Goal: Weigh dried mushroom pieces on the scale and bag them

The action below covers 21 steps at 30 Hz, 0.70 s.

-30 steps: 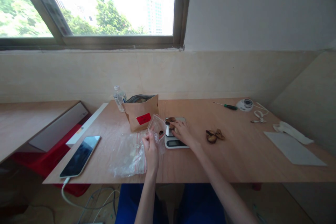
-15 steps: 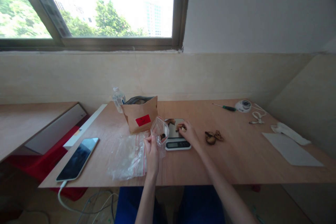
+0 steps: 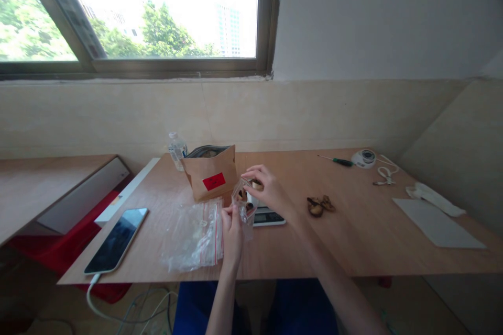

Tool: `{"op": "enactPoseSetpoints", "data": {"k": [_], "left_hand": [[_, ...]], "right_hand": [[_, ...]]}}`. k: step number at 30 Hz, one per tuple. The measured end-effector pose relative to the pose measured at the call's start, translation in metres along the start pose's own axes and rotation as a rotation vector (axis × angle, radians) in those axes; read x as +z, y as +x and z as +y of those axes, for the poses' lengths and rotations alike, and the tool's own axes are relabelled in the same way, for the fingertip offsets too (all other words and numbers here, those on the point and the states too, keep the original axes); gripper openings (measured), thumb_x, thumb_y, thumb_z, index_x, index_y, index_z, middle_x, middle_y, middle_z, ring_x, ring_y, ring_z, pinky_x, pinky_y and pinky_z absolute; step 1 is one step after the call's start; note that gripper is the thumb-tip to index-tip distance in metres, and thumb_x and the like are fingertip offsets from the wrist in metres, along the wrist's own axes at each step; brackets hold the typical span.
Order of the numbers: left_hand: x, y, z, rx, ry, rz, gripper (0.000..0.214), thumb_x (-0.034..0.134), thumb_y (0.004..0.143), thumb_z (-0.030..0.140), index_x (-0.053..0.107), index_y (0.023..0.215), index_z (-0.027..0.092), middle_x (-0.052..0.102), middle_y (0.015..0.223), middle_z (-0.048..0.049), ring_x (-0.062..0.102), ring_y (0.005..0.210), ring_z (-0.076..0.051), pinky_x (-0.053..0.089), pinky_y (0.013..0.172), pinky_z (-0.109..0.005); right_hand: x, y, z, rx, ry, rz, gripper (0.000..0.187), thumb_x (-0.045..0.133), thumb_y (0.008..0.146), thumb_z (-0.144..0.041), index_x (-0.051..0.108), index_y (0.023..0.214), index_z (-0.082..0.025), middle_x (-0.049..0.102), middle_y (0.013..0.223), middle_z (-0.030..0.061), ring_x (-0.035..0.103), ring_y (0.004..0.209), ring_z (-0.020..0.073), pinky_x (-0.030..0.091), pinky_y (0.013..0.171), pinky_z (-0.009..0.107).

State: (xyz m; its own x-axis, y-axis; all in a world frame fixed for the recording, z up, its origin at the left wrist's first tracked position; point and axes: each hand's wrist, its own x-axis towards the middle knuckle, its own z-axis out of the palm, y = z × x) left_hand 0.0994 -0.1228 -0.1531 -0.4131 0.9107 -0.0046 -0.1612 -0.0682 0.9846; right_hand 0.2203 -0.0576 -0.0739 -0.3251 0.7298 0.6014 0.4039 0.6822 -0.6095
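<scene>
My left hand point(image 3: 232, 226) pinches a small clear zip bag point(image 3: 242, 200) and holds it upright above the table, with a few dark pieces inside. My right hand point(image 3: 267, 191) is at the bag's mouth, its fingers closed on a small brown dried piece point(image 3: 257, 185). Just behind and below the hands lies a small digital kitchen scale point(image 3: 269, 216), mostly hidden by them. A brown paper pouch with a red label point(image 3: 210, 174) stands open to the left of the scale.
A pile of clear zip bags point(image 3: 194, 238) lies left of my left hand. A phone on a cable point(image 3: 117, 239) rests near the left edge. Brown dried pieces point(image 3: 320, 204), a screwdriver point(image 3: 338, 161), a tape roll point(image 3: 364, 157), a water bottle point(image 3: 176, 148) and white paper point(image 3: 436, 225) sit around.
My right hand has lifted off the scale with a brown piece and moved left to the mouth of the bag. My left hand has kept hold of the bag.
</scene>
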Motion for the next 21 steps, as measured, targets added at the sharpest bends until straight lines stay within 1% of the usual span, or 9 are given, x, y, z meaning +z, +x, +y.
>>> {"op": "enactPoseSetpoints", "data": {"k": [4,8,12,14,16,18,19,21], "left_hand": [[-0.001,-0.002,0.001,-0.017,0.048,-0.011,0.041,0.052,0.076,0.058,0.05,0.079,0.018,0.056,0.081,-0.0025,0.053,0.08,-0.017,0.041,0.074,-0.029],[-0.003,-0.004,0.004,-0.036,0.067,-0.034,0.038,0.05,0.078,0.057,0.049,0.08,0.019,0.055,0.084,-0.0017,0.052,0.077,-0.016,0.039,0.07,-0.027],[-0.005,-0.005,0.007,-0.027,0.055,-0.035,0.038,0.05,0.079,0.057,0.048,0.08,0.019,0.054,0.08,-0.0003,0.051,0.071,-0.014,0.038,0.066,-0.026],[-0.005,-0.004,0.007,-0.032,0.047,-0.025,0.038,0.051,0.078,0.057,0.048,0.08,0.019,0.053,0.077,0.0003,0.051,0.069,-0.014,0.038,0.065,-0.026],[-0.005,-0.003,0.005,-0.029,0.035,-0.02,0.037,0.052,0.078,0.056,0.048,0.08,0.019,0.054,0.077,0.0001,0.052,0.071,-0.015,0.039,0.066,-0.026],[-0.006,-0.001,0.003,-0.011,0.014,-0.013,0.036,0.054,0.077,0.055,0.049,0.08,0.019,0.055,0.08,-0.0004,0.053,0.075,-0.015,0.039,0.068,-0.026],[-0.007,0.0,0.001,-0.004,0.003,-0.006,0.036,0.054,0.077,0.055,0.05,0.079,0.019,0.055,0.08,-0.0004,0.053,0.075,-0.015,0.04,0.069,-0.026],[-0.009,0.001,0.0,0.002,-0.02,0.016,0.036,0.057,0.075,0.055,0.052,0.079,0.019,0.055,0.078,-0.0003,0.053,0.074,-0.015,0.04,0.069,-0.027]], "right_hand": [[0.011,0.001,0.002,0.088,0.021,0.038,0.02,0.066,0.076,-0.03,0.063,0.094,-0.022,0.053,0.102,0.0043,0.055,0.099,0.0166,0.044,0.088,0.03],[0.021,-0.001,0.002,0.141,0.012,-0.017,0.023,0.067,0.075,-0.035,0.064,0.093,-0.021,0.052,0.104,0.0053,0.053,0.103,0.0174,0.043,0.09,0.029],[0.022,-0.003,-0.004,0.171,0.015,-0.074,0.029,0.054,0.084,-0.042,0.064,0.1,-0.02,0.051,0.114,0.0088,0.051,0.109,0.0191,0.043,0.091,0.031],[0.019,-0.003,-0.007,0.146,0.056,-0.064,0.032,0.045,0.089,-0.042,0.061,0.105,-0.02,0.053,0.116,0.0091,0.052,0.11,0.0185,0.043,0.09,0.031],[0.015,-0.002,-0.007,0.108,0.104,-0.019,0.032,0.038,0.092,-0.039,0.06,0.107,-0.021,0.056,0.114,0.0081,0.053,0.108,0.0167,0.044,0.089,0.029],[0.012,0.001,0.001,0.093,0.108,0.051,0.032,0.033,0.094,-0.034,0.06,0.104,-0.02,0.06,0.107,0.0072,0.055,0.104,0.0152,0.043,0.089,0.028],[0.011,0.002,0.009,0.1,0.086,0.089,0.031,0.032,0.094,-0.031,0.061,0.102,-0.02,0.061,0.104,0.007,0.056,0.102,0.015,0.043,0.089,0.028],[0.013,0.002,0.033,0.15,0.011,0.145,0.03,0.032,0.092,-0.025,0.06,0.101,-0.019,0.062,0.103,0.0074,0.057,0.1,0.0154,0.043,0.089,0.029]]}}
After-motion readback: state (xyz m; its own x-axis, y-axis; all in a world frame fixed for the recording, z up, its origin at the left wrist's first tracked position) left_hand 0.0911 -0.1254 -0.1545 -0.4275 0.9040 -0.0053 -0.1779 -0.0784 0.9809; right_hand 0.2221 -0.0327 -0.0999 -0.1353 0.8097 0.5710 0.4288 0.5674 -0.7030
